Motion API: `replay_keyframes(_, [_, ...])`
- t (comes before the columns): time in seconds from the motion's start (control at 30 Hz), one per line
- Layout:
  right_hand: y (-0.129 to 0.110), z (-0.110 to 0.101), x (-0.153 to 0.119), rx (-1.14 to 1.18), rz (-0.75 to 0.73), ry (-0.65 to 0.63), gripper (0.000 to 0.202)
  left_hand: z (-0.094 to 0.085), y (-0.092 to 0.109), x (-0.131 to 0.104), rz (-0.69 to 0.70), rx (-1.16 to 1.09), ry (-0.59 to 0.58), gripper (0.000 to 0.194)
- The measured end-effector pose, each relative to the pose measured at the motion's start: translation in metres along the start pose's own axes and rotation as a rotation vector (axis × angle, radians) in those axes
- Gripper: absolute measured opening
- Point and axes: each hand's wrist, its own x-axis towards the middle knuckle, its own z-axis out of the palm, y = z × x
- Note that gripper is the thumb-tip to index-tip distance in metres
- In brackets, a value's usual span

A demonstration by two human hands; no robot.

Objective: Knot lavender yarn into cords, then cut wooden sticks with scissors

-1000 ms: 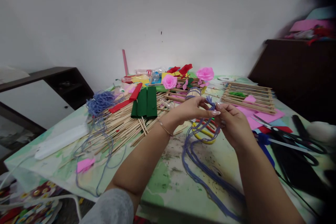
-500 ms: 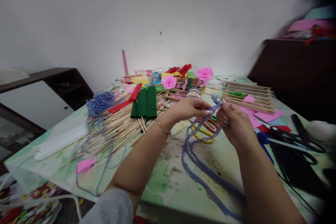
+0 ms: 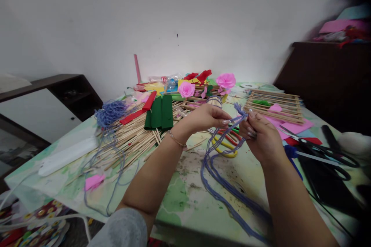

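Head view: two bare hands working a bundle of purple yarn (image 3: 251, 205) above the near part of a cloth-covered table (image 3: 188, 189). The right hand (image 3: 259, 133) is closed, thumb and fingers pinching the bundle beside its knotted end (image 3: 240, 112), a grip that presumably keeps the gathered strands from spreading. The left hand (image 3: 210, 117) pinches strands between thumb and fingers just to the left of that end; with the two grips so near each other, the short length between them appears to be kept taut. The rest of the bundle hangs from the hands and runs in long loops towards the near edge, where the slack can lie without crowding the fingers. Behind the strands lie yellow handles (image 3: 228, 154), partly covered. To the left, a heap of loose yarn (image 3: 109, 114) sits beside spread wooden sticks (image 3: 130, 142), with folded green sheets (image 3: 162, 112) on top of them. Pink flowers (image 3: 186, 89) stand towards the wall, probably out of the working area; black-handled scissors (image 3: 316, 147) lie to the right of the right hand, apparently within easy reach, near a stick frame (image 3: 285, 105)
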Motion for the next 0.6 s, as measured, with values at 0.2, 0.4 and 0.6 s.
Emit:
replay_keyframes(0.2, [-0.001, 0.001, -0.001, 0.011, -0.008, -0.016, 0.032, -0.004, -0.003, 0.001, 0.090, 0.134, 0.128, 0.016])
replay_keyframes(0.4, [0.002, -0.002, -0.001, 0.018, -0.033, 0.030, 0.026, -0.009, -0.008, 0.002, 0.154, 0.289, 0.194, 0.020])
replay_keyframes(0.6, [0.001, -0.007, 0.003, 0.007, -0.099, 0.144, 0.030, -0.014, -0.011, 0.003, 0.115, 0.337, 0.223, 0.020])
